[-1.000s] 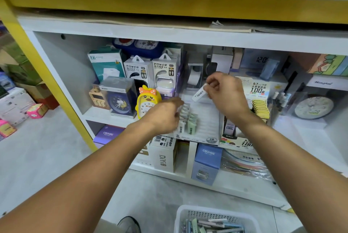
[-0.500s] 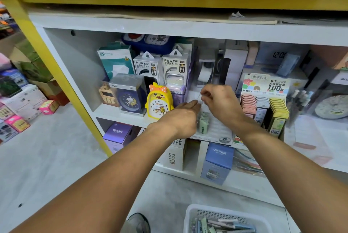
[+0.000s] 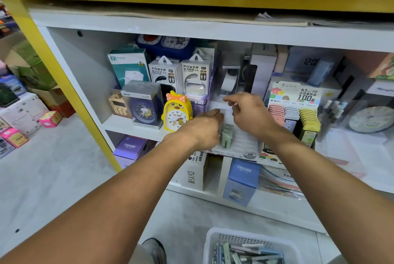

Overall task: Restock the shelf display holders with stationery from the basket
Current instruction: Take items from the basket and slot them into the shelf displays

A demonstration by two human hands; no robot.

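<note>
A white stepped display holder (image 3: 242, 145) with a "2B" label stands on the middle shelf. A few green lead cases (image 3: 226, 138) sit in its left slots. My left hand (image 3: 203, 129) lies over the holder's left edge with its back to the camera. Its fingertips reach toward my right hand, and its palm is hidden. My right hand (image 3: 250, 113) hovers over the holder's upper rows. Thumb and forefinger pinch a small white lead case (image 3: 232, 106), which is mostly hidden. The white basket (image 3: 214, 235) of pens and cases sits on the floor at the bottom edge.
A yellow duck clock (image 3: 177, 112) stands just left of the holder, with power bank boxes (image 3: 179, 76) behind it. A lead refill display (image 3: 295, 112) with pink, grey and yellow cases stands to the right. Below are boxes (image 3: 243, 180). My shoe (image 3: 153, 248) is beside the basket.
My right hand came down from in front of the shelf's back toward the holder with the white case. My left hand stayed at the holder's left edge. The camera moved closer.
</note>
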